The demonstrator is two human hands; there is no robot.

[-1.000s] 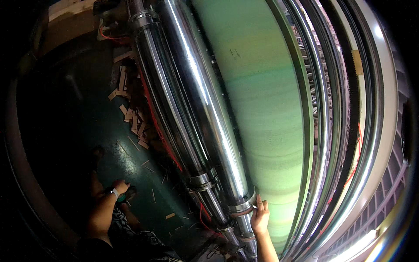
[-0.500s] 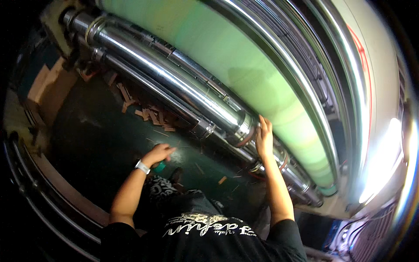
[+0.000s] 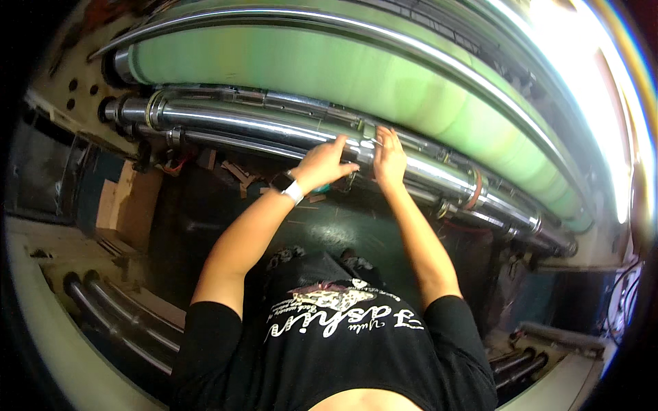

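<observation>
My right hand [image 3: 389, 159] lies over the shiny metal roller [image 3: 267, 122], fingers stretched across a collar near its middle. Just left of it, my left hand [image 3: 323, 164] reaches to the same roller with thumb and forefinger apart. A small green round thing [image 3: 322, 188] shows under the left palm, seemingly held by the curled fingers; its kind is mostly hidden. Behind the roller runs a large pale green cylinder [image 3: 288, 65]. A reddish-brown ring [image 3: 476, 189] circles the roller to the right of my hands.
A thinner metal rod [image 3: 233, 142] runs below the roller. Wood or cardboard scraps [image 3: 236, 175] lie on the dark floor [image 3: 329, 222]. A cardboard piece [image 3: 133, 202] stands at the left. More metal bars [image 3: 120, 322] lie at lower left, and a bright light glares at upper right.
My left hand has risen from over the floor to the roller. The right hand has shifted left along it, and the view has turned, bringing the machine's left end into sight.
</observation>
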